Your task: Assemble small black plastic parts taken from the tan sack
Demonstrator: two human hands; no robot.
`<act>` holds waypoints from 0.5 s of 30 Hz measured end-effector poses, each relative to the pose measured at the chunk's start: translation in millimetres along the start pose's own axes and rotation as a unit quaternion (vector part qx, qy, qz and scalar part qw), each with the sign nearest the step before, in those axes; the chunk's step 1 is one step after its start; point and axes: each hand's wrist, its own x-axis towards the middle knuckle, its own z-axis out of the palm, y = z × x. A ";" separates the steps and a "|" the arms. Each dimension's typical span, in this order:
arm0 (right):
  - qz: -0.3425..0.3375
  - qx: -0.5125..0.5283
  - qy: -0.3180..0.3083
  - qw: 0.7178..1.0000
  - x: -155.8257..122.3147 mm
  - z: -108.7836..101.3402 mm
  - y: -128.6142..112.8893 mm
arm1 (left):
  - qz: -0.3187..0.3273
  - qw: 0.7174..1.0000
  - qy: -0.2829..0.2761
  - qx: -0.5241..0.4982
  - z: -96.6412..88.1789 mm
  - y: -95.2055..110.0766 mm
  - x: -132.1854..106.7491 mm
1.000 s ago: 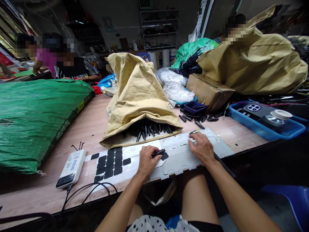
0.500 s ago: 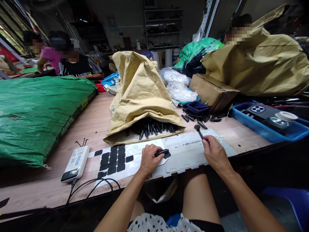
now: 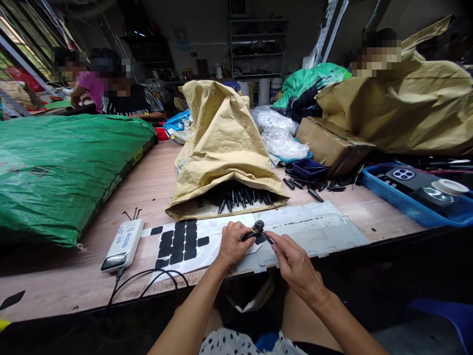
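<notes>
My left hand point(image 3: 233, 242) is closed around a short black pen-like tube point(image 3: 247, 237), just above the board. My right hand point(image 3: 295, 261) grips the thin handle of a black round-headed tool point(image 3: 259, 225). The tool's head meets or overlaps the tube's end; which of these I cannot tell. Beneath both hands lies a flat grey board point(image 3: 314, 231). To the left, a white sheet point(image 3: 213, 252) carries several black rounded squares point(image 3: 178, 241). Straight ahead, a tan sack point(image 3: 221, 143) lies with its mouth facing me, showing many similar black tubes point(image 3: 238, 197) inside.
A white power bank point(image 3: 123, 244) with black cables sits left, beside a big green sack point(image 3: 70, 172). Loose black tubes point(image 3: 314, 194) lie near a small purple tray point(image 3: 309, 168). At right stand a cardboard box point(image 3: 330, 143) and a blue basket point(image 3: 402, 199). Several people work beyond.
My right hand has moved left with the round-headed tool, bringing its head to the tube in my left hand. The whole view has shifted slightly.
</notes>
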 end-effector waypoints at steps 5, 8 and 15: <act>-0.009 -0.031 -0.015 0.999 -4.0 7.1 1.1 | 0.002 1.000 -0.007 0.004 -1.8 0.9 0.7; 0.001 -0.042 -0.021 0.999 -3.1 5.9 4.1 | -0.001 1.000 -0.009 0.000 -2.1 0.9 0.9; 0.023 -0.057 0.006 0.998 -2.9 1.9 6.8 | -0.006 1.000 -0.009 0.005 -0.2 -1.2 1.0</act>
